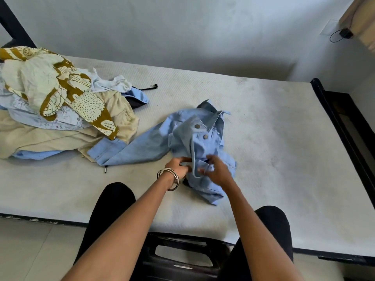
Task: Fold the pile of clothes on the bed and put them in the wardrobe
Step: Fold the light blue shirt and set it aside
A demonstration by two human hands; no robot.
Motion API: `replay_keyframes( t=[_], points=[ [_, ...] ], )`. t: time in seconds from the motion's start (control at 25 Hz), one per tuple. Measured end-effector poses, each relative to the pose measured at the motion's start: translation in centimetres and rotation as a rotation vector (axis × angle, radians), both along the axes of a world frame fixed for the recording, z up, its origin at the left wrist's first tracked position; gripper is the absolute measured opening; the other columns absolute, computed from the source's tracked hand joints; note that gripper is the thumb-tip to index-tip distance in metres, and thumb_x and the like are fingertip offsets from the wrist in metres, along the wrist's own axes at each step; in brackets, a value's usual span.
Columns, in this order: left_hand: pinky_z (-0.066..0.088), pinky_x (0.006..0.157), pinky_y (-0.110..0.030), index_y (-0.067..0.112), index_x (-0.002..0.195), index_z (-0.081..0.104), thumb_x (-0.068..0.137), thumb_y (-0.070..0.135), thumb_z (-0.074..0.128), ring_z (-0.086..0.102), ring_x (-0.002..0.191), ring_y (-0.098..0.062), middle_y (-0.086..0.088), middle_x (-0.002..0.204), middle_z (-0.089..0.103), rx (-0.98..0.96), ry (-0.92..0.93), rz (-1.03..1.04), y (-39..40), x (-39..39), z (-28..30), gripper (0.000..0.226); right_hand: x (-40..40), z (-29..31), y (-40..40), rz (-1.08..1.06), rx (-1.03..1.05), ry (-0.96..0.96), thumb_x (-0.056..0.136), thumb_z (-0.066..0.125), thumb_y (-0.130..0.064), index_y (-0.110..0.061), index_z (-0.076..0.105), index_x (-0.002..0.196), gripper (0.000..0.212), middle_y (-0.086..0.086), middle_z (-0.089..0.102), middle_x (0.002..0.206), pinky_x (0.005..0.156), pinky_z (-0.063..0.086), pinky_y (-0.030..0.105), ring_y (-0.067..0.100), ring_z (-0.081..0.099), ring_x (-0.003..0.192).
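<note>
Both forearms outstretched, left hand (178, 167) and right hand (216, 171) pinching the rumpled denim jacket (182, 138) hem.

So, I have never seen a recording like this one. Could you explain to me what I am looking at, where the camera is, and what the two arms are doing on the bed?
There is no machine here. One camera sits on a person's head and looks forward and down, so the two bare arms reaching in from below are that person's own. The dark shapes under the arms are the person's legs.

The pale surface is a bed with a bare mattress. In the middle lies a light blue denim jacket, crumpled, one sleeve stretched out to the left. The left hand, with bangles on its wrist, and the right hand both grip the jacket's near edge. The hands are a little blurred.

At the far left lies the pile of clothes, unfolded: a cream and mustard patterned cloth on top, beige and pale blue pieces beneath. No wardrobe is in view.
</note>
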State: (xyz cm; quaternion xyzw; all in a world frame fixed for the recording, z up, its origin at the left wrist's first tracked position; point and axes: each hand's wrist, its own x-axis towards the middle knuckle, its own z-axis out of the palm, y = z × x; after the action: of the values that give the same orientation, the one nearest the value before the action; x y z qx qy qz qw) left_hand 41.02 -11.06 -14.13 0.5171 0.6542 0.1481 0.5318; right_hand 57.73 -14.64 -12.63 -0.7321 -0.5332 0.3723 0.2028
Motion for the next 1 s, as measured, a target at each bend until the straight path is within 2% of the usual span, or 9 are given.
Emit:
replay_keyframes(
  t=[0.16, 0.28, 0.4, 0.48, 0.6, 0.68, 0.8, 0.92, 1.0],
  points=[
    [0.048, 0.096, -0.035, 0.019, 0.143, 0.04, 0.084, 0.017, 0.065, 0.056, 0.115, -0.033, -0.015, 0.128, 0.057, -0.047, 0.249, -0.071, -1.4, 0.4, -3.7, 0.064, 0.3, -3.8, -2.3, 0.225, -0.261, -0.23, 0.093, 0.057, -0.027, -0.02, 0.065, 0.109, 0.019, -0.002, 0.067, 0.106, 0.082, 0.028, 0.037, 0.024, 0.057, 0.108],
    [0.042, 0.1, -0.04, 0.017, 0.146, 0.027, 0.084, 0.025, 0.068, 0.049, 0.117, -0.042, -0.022, 0.133, 0.038, -0.021, 0.444, -0.143, -2.6, 0.2, -6.2, 0.075, -0.4, -3.1, -1.8, 0.383, -0.159, -0.311, 0.082, 0.07, -0.051, -0.022, 0.065, 0.104, 0.037, -0.008, 0.067, 0.097, 0.083, 0.027, 0.04, 0.02, 0.059, 0.103],
    [0.041, 0.094, -0.044, 0.018, 0.137, 0.043, 0.092, 0.027, 0.056, 0.05, 0.112, -0.044, -0.022, 0.129, 0.043, 0.047, 0.494, -0.109, -1.2, -0.1, -7.0, 0.048, -1.1, -1.5, -0.8, 0.584, -0.09, -0.222, 0.08, 0.075, -0.047, -0.017, 0.066, 0.107, 0.041, -0.017, 0.056, 0.075, 0.085, 0.039, 0.037, 0.022, 0.061, 0.091],
    [0.043, 0.089, -0.042, 0.012, 0.122, 0.062, 0.094, 0.022, 0.051, 0.054, 0.109, -0.042, -0.025, 0.12, 0.054, 0.191, 0.511, -0.098, 0.2, 0.1, -6.0, 0.032, -1.4, 0.2, -0.6, 0.572, 0.008, -0.077, 0.084, 0.076, -0.029, -0.014, 0.07, 0.103, 0.025, -0.006, 0.066, 0.079, 0.079, 0.046, 0.034, 0.022, 0.063, 0.085],
    [0.044, 0.083, -0.042, -0.005, 0.105, 0.066, 0.092, 0.008, 0.048, 0.058, 0.104, -0.045, -0.031, 0.11, 0.063, 0.293, 0.356, 0.215, 2.1, 0.8, -2.4, 0.026, -0.3, 2.2, 0.6, 0.222, 0.196, 0.022, 0.091, 0.064, -0.013, -0.011, 0.068, 0.096, 0.007, 0.002, 0.066, 0.081, 0.068, 0.042, 0.031, 0.021, 0.061, 0.078],
    [0.046, 0.089, -0.04, -0.01, 0.114, 0.06, 0.097, 0.01, 0.041, 0.057, 0.11, -0.042, -0.03, 0.12, 0.06, 0.22, 0.148, 0.503, 4.5, 0.3, 1.3, 0.033, 1.6, 4.2, 2.2, -0.216, 0.319, 0.133, 0.093, 0.058, -0.015, -0.013, 0.062, 0.088, 0.007, -0.001, 0.061, 0.079, 0.067, 0.043, 0.032, 0.02, 0.056, 0.077],
    [0.042, 0.089, -0.027, -0.005, 0.125, 0.054, 0.102, 0.014, 0.035, 0.053, 0.118, -0.033, -0.02, 0.128, 0.057, 0.328, 0.016, 0.608, 8.8, -2.4, 8.7, 0.036, 5.8, 9.2, 3.9, -0.815, 0.626, 0.292, 0.095, 0.055, -0.024, -0.013, 0.054, 0.079, 0.019, -0.003, 0.052, 0.073, 0.065, 0.043, 0.034, 0.016, 0.048, 0.074],
    [0.036, 0.075, -0.023, 0.007, 0.107, 0.061, 0.087, 0.022, 0.067, 0.056, 0.096, -0.022, -0.005, 0.102, 0.062, 0.802, -0.063, 0.48, 8.4, -6.0, 13.5, 0.025, 9.3, 12.2, 2.2, -0.889, 0.939, 0.422, 0.091, 0.062, -0.031, -0.023, 0.051, 0.076, 0.021, -0.006, 0.051, 0.069, 0.057, 0.043, 0.032, 0.009, 0.046, 0.063],
    [0.036, 0.074, -0.023, 0.006, 0.108, 0.061, 0.08, 0.013, 0.074, 0.056, 0.092, -0.021, -0.007, 0.102, 0.063, 0.821, 0.048, 0.29, 6.8, -8.5, 11.3, 0.032, 10.1, 9.9, -0.2, -0.723, 0.615, 0.337, 0.078, 0.073, -0.037, -0.022, 0.057, 0.086, 0.023, 0.005, 0.06, 0.081, 0.048, 0.051, 0.036, 0.021, 0.055, 0.064]
  ],
)
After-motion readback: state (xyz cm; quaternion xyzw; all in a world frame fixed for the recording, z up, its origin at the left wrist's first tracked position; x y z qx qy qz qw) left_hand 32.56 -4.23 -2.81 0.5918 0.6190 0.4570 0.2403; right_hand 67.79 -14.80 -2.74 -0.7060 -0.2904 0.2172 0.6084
